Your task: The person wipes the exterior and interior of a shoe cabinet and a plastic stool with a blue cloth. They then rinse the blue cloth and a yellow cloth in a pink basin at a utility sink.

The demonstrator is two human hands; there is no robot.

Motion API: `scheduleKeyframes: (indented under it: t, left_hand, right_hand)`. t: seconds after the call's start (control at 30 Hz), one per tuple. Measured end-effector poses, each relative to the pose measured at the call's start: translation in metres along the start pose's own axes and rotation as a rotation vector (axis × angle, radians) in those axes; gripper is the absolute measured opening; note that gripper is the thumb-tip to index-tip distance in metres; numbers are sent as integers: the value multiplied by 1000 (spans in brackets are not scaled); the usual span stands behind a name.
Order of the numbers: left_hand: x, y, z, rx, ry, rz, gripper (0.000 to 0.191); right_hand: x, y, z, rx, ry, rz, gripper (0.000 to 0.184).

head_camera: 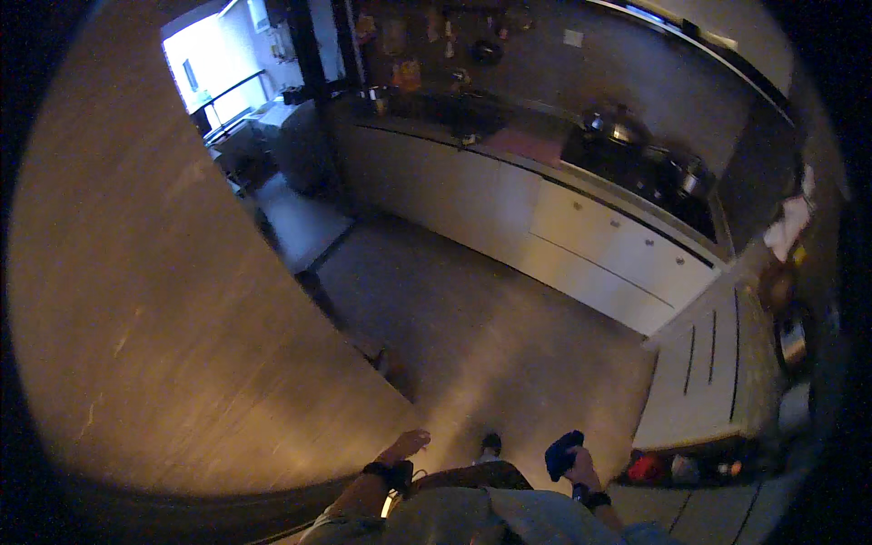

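Low in the view, my left hand (407,444) reaches forward near the lower edge of a large brown surface, with a dark band on its wrist. Nothing shows in it, though its fingers are too blurred to judge. My right hand (581,466) grips a dark blue cloth-like bundle (564,454) in front of my body, to the left of the drawers. A dark shoe (490,444) shows on the floor between the hands.
A large brown panel (204,306) fills the left side. Ahead runs a counter with white cabinets (599,231), and metal pots (623,129) stand on its stove. Drawers (695,381) are at the right, above an open drawer or shelf holding a red item (644,467). A bright doorway lies far left.
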State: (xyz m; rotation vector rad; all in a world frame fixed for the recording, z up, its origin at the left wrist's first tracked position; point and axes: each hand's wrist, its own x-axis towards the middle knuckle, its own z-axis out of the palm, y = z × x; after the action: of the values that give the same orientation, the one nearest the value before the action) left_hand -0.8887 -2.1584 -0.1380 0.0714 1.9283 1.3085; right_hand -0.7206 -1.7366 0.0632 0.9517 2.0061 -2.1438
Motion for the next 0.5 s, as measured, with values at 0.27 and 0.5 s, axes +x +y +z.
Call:
scheduleKeyframes:
  t: [0.27, 0.5]
  left_hand:
    - [43, 40, -9, 176, -52, 77, 41]
    - [103, 122, -44, -143, -13, -133, 42]
  right_hand:
    - [201, -101, 32, -197, -235, -361, 44]
    - [326, -106, 147, 704, -594, 433, 22]
